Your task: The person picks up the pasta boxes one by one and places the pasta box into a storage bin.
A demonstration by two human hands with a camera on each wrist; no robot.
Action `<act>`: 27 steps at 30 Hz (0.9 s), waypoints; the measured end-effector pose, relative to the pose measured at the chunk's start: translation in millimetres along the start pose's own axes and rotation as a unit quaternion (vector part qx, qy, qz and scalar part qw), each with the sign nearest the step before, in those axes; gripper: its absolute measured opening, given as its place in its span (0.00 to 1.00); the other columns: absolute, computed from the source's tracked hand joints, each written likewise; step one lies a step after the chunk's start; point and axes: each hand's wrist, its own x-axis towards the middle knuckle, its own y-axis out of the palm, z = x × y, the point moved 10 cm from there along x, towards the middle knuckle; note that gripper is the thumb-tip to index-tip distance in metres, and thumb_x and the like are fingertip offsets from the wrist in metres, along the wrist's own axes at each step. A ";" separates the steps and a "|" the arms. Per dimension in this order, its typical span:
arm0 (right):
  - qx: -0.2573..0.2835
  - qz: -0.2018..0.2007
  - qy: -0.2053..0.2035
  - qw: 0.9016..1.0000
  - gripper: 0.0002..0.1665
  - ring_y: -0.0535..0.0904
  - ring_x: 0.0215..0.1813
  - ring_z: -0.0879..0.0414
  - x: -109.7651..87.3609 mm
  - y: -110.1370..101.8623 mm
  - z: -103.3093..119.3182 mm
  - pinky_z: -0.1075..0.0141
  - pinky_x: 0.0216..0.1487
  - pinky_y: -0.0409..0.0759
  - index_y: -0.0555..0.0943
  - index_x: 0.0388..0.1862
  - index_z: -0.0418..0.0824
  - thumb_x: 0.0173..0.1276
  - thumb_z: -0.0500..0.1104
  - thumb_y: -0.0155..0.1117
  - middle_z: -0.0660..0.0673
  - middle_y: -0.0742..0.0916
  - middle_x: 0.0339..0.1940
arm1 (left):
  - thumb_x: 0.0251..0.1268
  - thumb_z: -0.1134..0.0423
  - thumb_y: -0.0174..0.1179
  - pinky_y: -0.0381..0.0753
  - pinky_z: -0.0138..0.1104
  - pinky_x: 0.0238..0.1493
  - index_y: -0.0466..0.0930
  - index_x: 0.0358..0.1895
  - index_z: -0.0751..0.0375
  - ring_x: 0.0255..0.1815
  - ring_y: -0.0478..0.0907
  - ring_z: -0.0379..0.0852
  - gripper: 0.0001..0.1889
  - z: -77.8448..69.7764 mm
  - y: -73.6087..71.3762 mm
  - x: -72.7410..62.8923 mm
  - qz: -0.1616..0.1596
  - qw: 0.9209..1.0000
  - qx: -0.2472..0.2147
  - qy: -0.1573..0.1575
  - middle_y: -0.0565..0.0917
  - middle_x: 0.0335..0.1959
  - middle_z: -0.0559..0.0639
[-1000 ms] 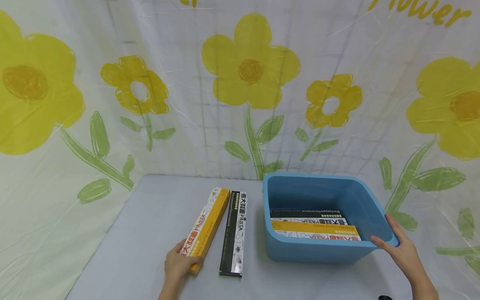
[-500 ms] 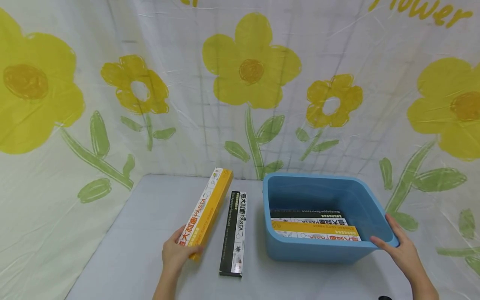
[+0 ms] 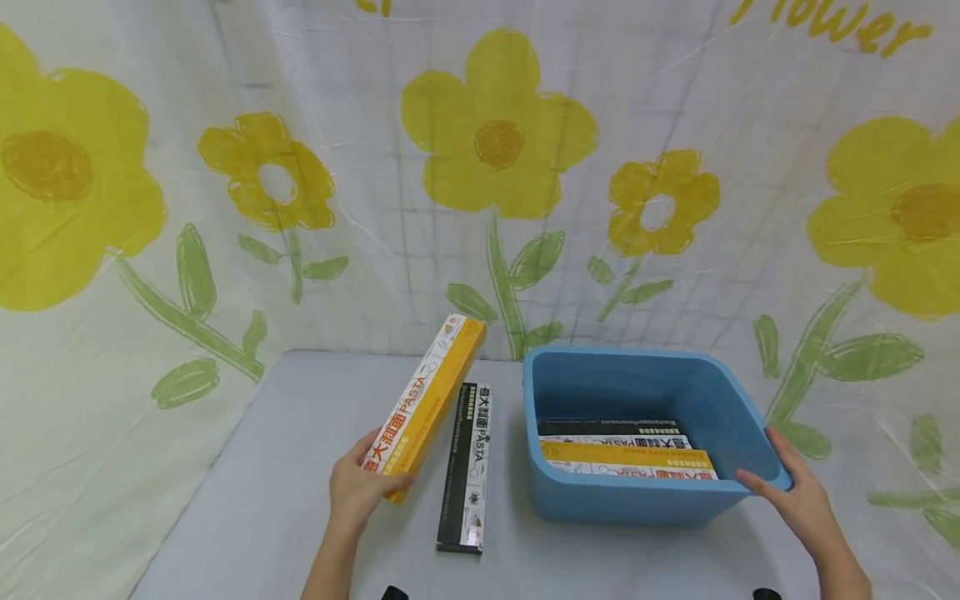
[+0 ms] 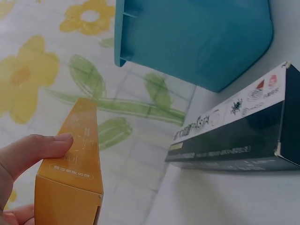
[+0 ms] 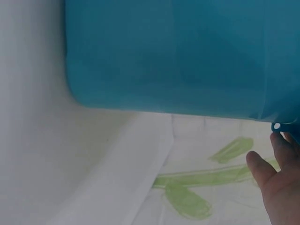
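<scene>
My left hand (image 3: 358, 490) grips the near end of a yellow and white pasta box (image 3: 431, 400), held tilted with its far end raised over the table. In the left wrist view the thumb (image 4: 58, 145) presses along the box's yellow side. A black and white pasta box (image 3: 465, 475) lies on the table just right of it. My right hand (image 3: 801, 496) holds the front right corner of a blue plastic bin (image 3: 637, 504), its thumb at the front rim. Inside the bin lie a yellow pasta box (image 3: 626, 455) and, behind it, a black one (image 3: 607, 427).
The pale table (image 3: 262, 483) ends at a white curtain (image 3: 360, 275) printed with yellow flowers, behind and at both sides. Small black objects show at the bottom edge of the head view, one (image 3: 767, 594) below the bin.
My left hand has lifted the yellow pasta box off the table and carried it up and slightly right, toward the bin. The right hand stays at the bin's corner.
</scene>
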 end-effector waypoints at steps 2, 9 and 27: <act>0.001 0.000 -0.006 1.000 0.58 0.41 0.70 0.19 -0.3 0.1 0.7 0.24 0.58 0.52 0.31 0.78 0.45 0.69 0.56 0.61 0.27 0.39 0.76 | 0.33 0.70 0.79 0.76 0.37 0.42 0.69 0.67 0.65 0.50 0.71 0.57 0.48 -6.0 2.3 0.8 0.004 1.000 -0.004 0.007 0.76 0.56 0.66; 0.000 -0.003 -0.017 1.000 0.58 0.41 0.70 0.19 -1.8 -1.7 2.0 0.24 0.57 0.52 0.32 0.78 0.45 0.68 0.56 0.61 0.27 0.40 0.76 | 0.34 0.71 0.78 0.76 0.40 0.46 0.70 0.67 0.64 0.51 0.71 0.56 0.46 -26.3 12.6 0.6 0.019 0.999 -0.021 0.027 0.77 0.56 0.64; 0.001 0.008 -0.005 1.000 0.58 0.41 0.70 0.19 -1.6 -0.6 2.5 0.24 0.57 0.52 0.30 0.78 0.46 0.69 0.57 0.60 0.27 0.39 0.76 | 0.31 0.73 0.79 0.75 0.36 0.42 0.73 0.65 0.64 0.47 0.73 0.53 0.46 -67.4 30.3 -3.8 0.057 0.993 -0.050 0.086 0.79 0.52 0.61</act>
